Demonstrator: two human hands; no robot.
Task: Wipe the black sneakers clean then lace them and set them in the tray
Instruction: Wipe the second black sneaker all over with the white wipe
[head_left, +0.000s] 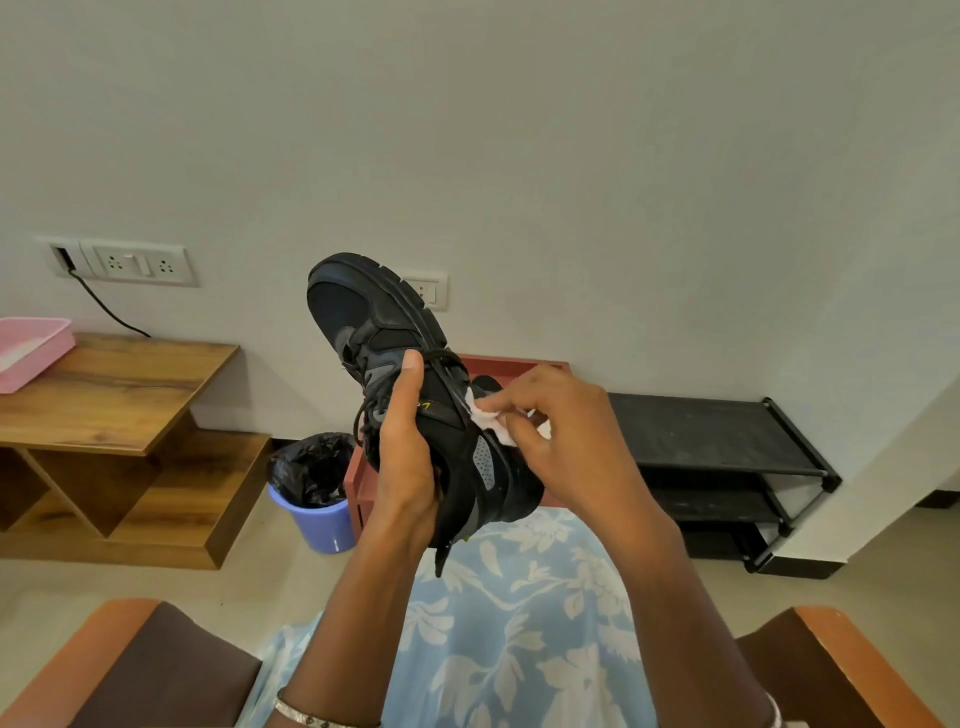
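Observation:
A black sneaker (363, 312) with grey panels is held up in front of me, toe pointing up and away, sole to the right. My left hand (405, 457) grips it around the middle, thumb lying over the loose black laces. My right hand (556, 431) pinches a small white wipe (491, 418) and presses it against the sneaker's side by the sole. A reddish-brown tray (511, 362) stands on the floor behind the shoe, mostly hidden. A second dark shape shows just past the wipe; I cannot tell what it is.
A blue bin with a black liner (317, 499) stands left of the tray. A wooden stepped shelf (119, 410) with a pink basket (31, 348) is at the left. A black shoe rack (727, 467) is at the right. Chair arms flank my lap.

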